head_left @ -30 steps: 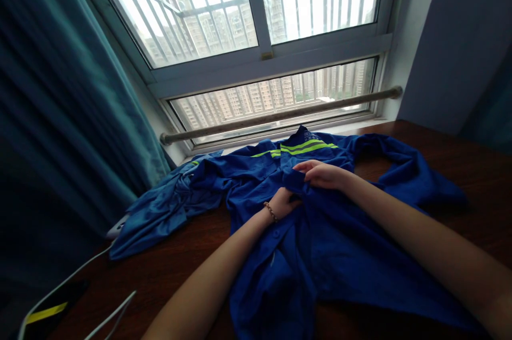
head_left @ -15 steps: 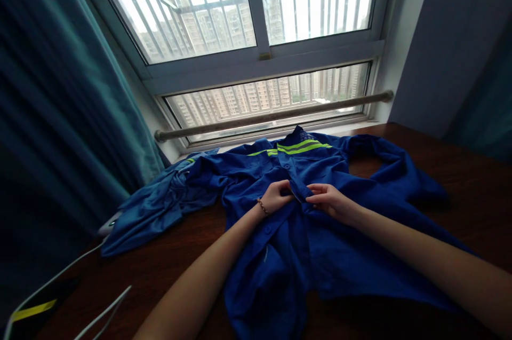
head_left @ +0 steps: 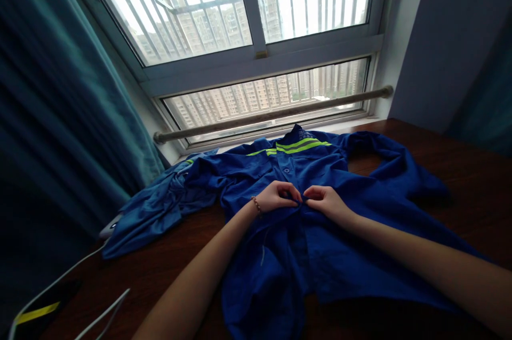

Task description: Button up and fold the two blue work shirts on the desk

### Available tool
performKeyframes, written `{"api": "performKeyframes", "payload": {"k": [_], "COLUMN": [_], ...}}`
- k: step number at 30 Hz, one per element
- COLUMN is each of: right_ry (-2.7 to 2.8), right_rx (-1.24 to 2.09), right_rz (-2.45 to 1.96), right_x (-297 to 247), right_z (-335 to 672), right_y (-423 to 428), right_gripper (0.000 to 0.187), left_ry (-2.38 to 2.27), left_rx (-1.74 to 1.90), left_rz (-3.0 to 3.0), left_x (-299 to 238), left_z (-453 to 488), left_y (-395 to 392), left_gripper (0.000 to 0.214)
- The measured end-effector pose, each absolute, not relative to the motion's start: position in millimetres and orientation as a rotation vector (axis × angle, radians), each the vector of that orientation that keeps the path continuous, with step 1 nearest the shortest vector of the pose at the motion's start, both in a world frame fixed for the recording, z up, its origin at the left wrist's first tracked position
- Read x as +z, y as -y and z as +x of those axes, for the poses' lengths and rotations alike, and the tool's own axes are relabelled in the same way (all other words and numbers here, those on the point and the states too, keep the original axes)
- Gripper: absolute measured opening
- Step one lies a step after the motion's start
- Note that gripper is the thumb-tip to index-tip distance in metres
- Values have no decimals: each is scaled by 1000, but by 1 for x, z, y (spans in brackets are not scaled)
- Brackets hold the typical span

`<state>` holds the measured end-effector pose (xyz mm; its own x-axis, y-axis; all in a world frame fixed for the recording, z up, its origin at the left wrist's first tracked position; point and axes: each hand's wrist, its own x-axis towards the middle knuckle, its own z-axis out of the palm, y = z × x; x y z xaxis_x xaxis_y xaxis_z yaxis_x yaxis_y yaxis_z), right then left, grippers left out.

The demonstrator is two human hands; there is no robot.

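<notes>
A blue work jacket (head_left: pixel 344 254) with yellow-green and grey reflective stripes lies spread on the dark wooden table, collar toward the window. Halfway down its front, my left hand (head_left: pixel 281 196), with a beaded bracelet at the wrist, pinches the edge of the front opening. Close beside it, my right hand (head_left: pixel 326 202) pinches the jacket's placket, fingertips nearly meeting the left ones. Above the hands a button (head_left: pixel 286 171) shows on the placket. Whatever lies between the fingertips is mostly hidden. A loose pale thread (head_left: pixel 263 254) hangs on the cloth below my left hand.
A second, lighter blue garment (head_left: pixel 160 217) lies crumpled at the left. Beside it are a pale device (head_left: pixel 109 227) and a white cable (head_left: pixel 66 270). A black item with a yellow strip (head_left: pixel 38 313) sits lower left. A metal rail (head_left: pixel 272 115) crosses the window behind the table (head_left: pixel 476 206).
My hands have drawn closer together at the front opening. The placket flap that stood up between them is now lower, and the lower button is no longer visible.
</notes>
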<state>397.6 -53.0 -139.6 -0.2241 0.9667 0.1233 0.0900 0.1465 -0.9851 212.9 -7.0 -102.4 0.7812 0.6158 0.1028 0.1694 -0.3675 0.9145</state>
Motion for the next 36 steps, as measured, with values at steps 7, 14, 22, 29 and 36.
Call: {"api": "performKeyframes", "payload": {"k": [7,14,22,29,36], "right_ry": [1289,1069,1003,973,1062], "right_rx": [1385,1630,1677,1751,1677], "right_rz": [-1073,-1059,-999,-933,-910], "right_x": [-137,-140,-141,-136,-135], "right_z": [399,402,401,405,404], "right_y": [52,47,50,48,51], "right_gripper": [18,24,24,19,24], "left_ry": [-770,-818,-760,-900,-1078], "left_rx": [702,745,807,925,773], "left_rz": [2012,1964,1894,2283,2134], "left_x": [-127,-134,-126,-104,-99], "left_z": [221,221,217,221,225], "left_y": [5,2,2,12,17], "left_gripper": [16,21,22,15,7]}}
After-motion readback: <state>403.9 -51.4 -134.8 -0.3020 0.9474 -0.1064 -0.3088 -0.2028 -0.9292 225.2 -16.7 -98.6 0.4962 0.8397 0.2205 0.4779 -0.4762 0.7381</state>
